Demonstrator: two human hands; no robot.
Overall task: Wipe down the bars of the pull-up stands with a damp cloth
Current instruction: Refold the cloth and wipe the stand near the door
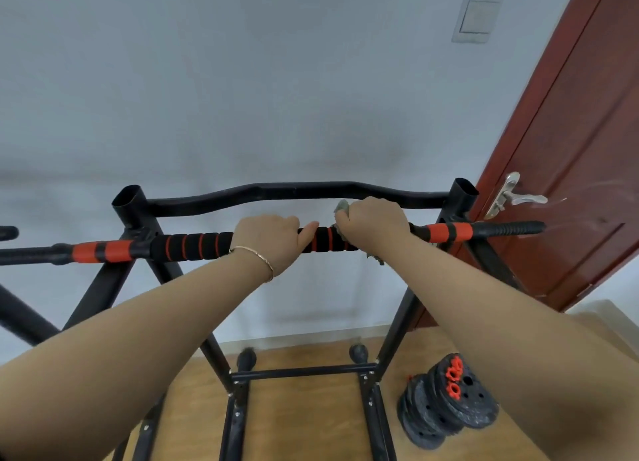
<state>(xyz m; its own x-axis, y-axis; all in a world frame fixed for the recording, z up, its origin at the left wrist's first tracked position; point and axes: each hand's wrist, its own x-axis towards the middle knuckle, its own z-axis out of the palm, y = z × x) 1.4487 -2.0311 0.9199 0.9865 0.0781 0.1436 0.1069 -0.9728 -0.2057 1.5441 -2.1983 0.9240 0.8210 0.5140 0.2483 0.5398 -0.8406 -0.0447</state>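
Observation:
A black bar with orange-striped foam padding (193, 246) runs left to right across a black pull-up stand (135, 208). My left hand (273, 239) grips the padded bar near its middle, thumb stretched along it. Just to its right, my right hand (373, 224) holds a grey cloth (342, 206) wrapped around the same bar; bits of cloth show above and below the fist. A curved black upper bar (297, 189) joins the two open-topped posts behind my hands.
A dark red door (570, 149) with a silver lever handle (518, 196) stands close on the right, near the bar's threaded end (511, 227). Black weight plates with orange collars (446, 398) lie on the wooden floor. A pale wall with a switch plate (477, 16) is behind.

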